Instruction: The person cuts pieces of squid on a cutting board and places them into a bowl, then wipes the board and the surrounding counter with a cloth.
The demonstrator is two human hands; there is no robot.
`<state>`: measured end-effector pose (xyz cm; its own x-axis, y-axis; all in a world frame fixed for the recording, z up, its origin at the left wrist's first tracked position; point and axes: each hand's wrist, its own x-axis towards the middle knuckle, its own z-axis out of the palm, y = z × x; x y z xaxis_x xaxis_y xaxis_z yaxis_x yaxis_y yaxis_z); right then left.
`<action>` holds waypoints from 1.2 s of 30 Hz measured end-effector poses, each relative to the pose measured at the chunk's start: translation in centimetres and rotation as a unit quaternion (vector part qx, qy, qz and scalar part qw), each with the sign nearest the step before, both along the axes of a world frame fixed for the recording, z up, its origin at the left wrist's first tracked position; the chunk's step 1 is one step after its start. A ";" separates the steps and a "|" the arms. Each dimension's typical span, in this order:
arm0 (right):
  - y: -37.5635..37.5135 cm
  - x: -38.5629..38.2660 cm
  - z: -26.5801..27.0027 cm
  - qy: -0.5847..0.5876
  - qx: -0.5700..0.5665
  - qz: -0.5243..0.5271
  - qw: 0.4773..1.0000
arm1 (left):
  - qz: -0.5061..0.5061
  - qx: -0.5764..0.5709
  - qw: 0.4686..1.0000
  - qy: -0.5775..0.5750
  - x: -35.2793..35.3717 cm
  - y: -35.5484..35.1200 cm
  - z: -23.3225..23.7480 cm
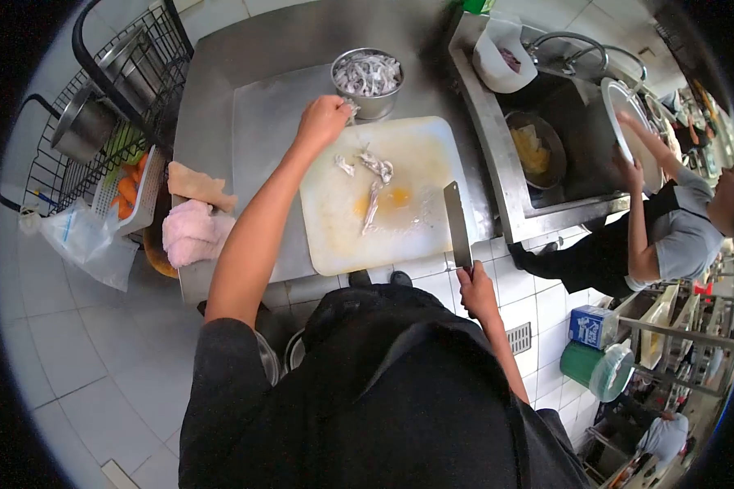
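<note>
My right hand grips the handle of a cleaver, its blade pointing away from me over the right edge of the white cutting board. My left hand is closed on a pale, stringy piece of what looks like squid, above the board's far left corner. Just beyond that hand stands a round metal bowl, heaped with cut purple-white squid pieces. A few more squid pieces lie on the board beside a yellowish wet patch.
Pink cloth and a tan cloth lie at the counter's left. A wire rack holds metal pots and a basket of carrots. At right, another person holds a large round pan over the sink.
</note>
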<state>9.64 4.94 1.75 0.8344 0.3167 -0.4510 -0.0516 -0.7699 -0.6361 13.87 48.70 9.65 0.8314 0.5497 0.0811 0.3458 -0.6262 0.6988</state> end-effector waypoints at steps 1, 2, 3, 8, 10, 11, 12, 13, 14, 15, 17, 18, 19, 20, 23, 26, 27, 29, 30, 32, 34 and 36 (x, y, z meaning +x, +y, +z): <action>0.1 0.0 0.2 0.000 -0.002 -0.001 1.000 | -0.010 0.003 1.000 -0.001 0.0 -0.5 0.8; 0.1 0.0 0.3 0.000 -0.003 -0.002 1.000 | -0.020 0.006 1.000 -0.001 -0.1 -1.0 1.1; 0.2 -0.1 0.5 0.003 0.001 -0.009 1.000 | -0.009 0.003 1.000 -0.011 -0.1 -1.6 0.7; 0.2 -0.4 0.4 -0.079 0.010 0.012 0.997 | 0.061 -0.067 0.996 0.026 -5.6 -6.1 -2.2; 0.2 -0.8 0.5 -0.121 0.001 0.029 0.992 | 0.101 -0.050 0.993 0.044 -9.3 -7.8 -6.4; 0.1 -1.0 0.5 -0.124 0.015 0.038 0.991 | 0.120 -0.057 0.990 0.053 -11.4 -8.7 -8.2; 0.3 -1.1 0.9 -0.103 0.017 0.047 0.993 | 0.145 -0.090 0.983 0.067 -13.5 -9.6 -10.0; 0.8 -1.3 1.7 -0.083 0.018 0.057 0.995 | 0.172 -0.124 0.974 0.079 -15.4 -10.4 -11.5; 1.4 -1.5 2.0 -0.062 0.020 0.069 0.995 | 0.206 -0.175 0.961 0.062 -16.9 -11.2 -12.9; 1.9 -1.7 1.9 -0.060 0.032 0.100 0.993 | 0.239 -0.224 0.944 0.041 -18.2 -12.1 -14.0; 2.8 -1.8 1.6 -0.061 0.058 0.163 0.983 | 0.292 -0.319 0.901 -0.002 -19.7 -13.3 -14.3; 3.5 -1.9 1.2 -0.099 0.104 0.203 0.968 | 0.306 -0.333 0.892 -0.021 -20.0 -13.7 -14.3; 4.0 -2.0 0.9 -0.099 0.112 0.228 0.962 | 0.319 -0.345 0.882 -0.042 -20.1 -14.1 -14.2; 4.6 -2.1 0.8 -0.098 0.122 0.252 0.955 | 0.331 -0.355 0.872 -0.063 -20.3 -14.3 -14.0; 6.7 -1.9 1.1 -0.078 0.102 0.311 0.942 | 0.321 -0.369 0.870 -0.067 -20.9 -14.5 -14.6; 7.9 -1.9 1.7 -0.077 0.113 0.329 0.934 | 0.317 -0.372 0.870 -0.059 -21.0 -14.7 -14.8; 8.3 -2.1 2.4 -0.076 0.122 0.321 0.936 | 0.316 -0.366 0.874 -0.058 -21.0 -14.8 -14.7; 8.5 -2.4 2.5 -0.075 0.120 0.328 0.934 | 0.311 -0.353 0.881 -0.054 -21.0 -14.8 -14.6; 8.5 -2.4 2.0 -0.077 0.109 0.343 0.930 | 0.317 -0.345 0.882 -0.041 -20.9 -14.6 -14.8; 8.1 -2.3 1.1 -0.068 0.083 0.371 0.923 | 0.327 -0.330 0.885 -0.015 -21.0 -14.3 -15.1; 7.6 -1.9 1.3 -0.047 0.055 0.391 0.918 | 0.359 -0.322 0.874 -0.052 -21.4 -13.4 -15.3; 6.4 -1.7 1.9 -0.027 0.016 0.401 0.916 | 0.377 -0.295 0.874 -0.082 -21.9 -12.5 -14.8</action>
<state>7.91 11.29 3.65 0.3496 0.8490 -0.3962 0.5541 -0.5284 -0.6433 -8.03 36.25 -5.11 0.2178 0.9229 -0.3176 0.3694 0.2232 0.9021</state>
